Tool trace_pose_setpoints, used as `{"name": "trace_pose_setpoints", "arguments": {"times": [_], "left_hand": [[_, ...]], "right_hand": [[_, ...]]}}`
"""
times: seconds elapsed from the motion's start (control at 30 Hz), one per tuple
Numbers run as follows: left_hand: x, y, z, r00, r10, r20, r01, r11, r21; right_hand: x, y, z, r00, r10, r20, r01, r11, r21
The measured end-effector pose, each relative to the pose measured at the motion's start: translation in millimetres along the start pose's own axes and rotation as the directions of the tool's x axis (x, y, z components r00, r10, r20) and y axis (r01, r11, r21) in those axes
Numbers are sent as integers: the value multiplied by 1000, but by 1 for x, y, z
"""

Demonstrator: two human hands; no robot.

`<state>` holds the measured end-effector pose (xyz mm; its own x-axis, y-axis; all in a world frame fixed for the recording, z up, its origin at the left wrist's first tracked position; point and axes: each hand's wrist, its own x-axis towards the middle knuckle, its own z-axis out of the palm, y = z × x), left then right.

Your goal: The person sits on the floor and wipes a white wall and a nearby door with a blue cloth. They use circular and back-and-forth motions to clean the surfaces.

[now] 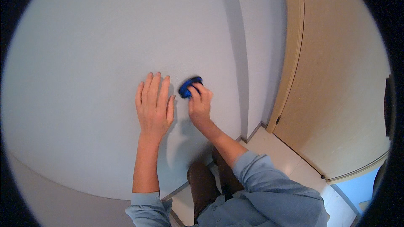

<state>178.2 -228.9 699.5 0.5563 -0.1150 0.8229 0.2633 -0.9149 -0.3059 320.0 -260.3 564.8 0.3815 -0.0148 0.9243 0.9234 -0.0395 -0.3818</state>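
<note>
My left hand (154, 104) lies with its palm against a pale wall (88, 53), fingers pointing up and slightly apart, holding nothing. Just to its right, my right hand (200, 104) grips a blue hand-held pad or brush (185, 92) with a dark rim. This tool is tilted and a little blurred, its flat side towards the wall. Its working face is hidden, so I cannot tell bristles from a pad. Both forearms are bare below rolled-up blue-grey sleeves.
Right of the hands, the wall has a projecting corner (244, 101). Beyond it stand a wooden door frame (290, 56) and a light wooden door (337, 78). A dark baseboard (176, 190) meets the pale floor (284, 154) near my legs (203, 186). Another wall surface (69, 198) shows at lower left.
</note>
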Motion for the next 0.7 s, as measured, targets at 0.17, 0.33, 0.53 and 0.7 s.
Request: {"name": "trace_pose_setpoints", "arguments": {"times": [0.17, 0.33, 0.53, 0.7], "left_hand": [[38, -14, 37, 992, 120, 30, -122, 990, 75], [51, -9, 75, 976, 179, 121, -199, 962, 186], [46, -5, 96, 974, 189, 127, -219, 927, 303], [42, -9, 90, 973, 176, 147, -216, 920, 327]], "right_hand": [[-44, 36, -11, 886, 461, -56, -462, 887, 1], [20, 64, 1, 979, 178, -98, -182, 983, -35], [-2, 108, 2, 945, 293, -145, -315, 934, -170], [-140, 149, -7, 662, 748, 43, -745, 663, -71]]}}
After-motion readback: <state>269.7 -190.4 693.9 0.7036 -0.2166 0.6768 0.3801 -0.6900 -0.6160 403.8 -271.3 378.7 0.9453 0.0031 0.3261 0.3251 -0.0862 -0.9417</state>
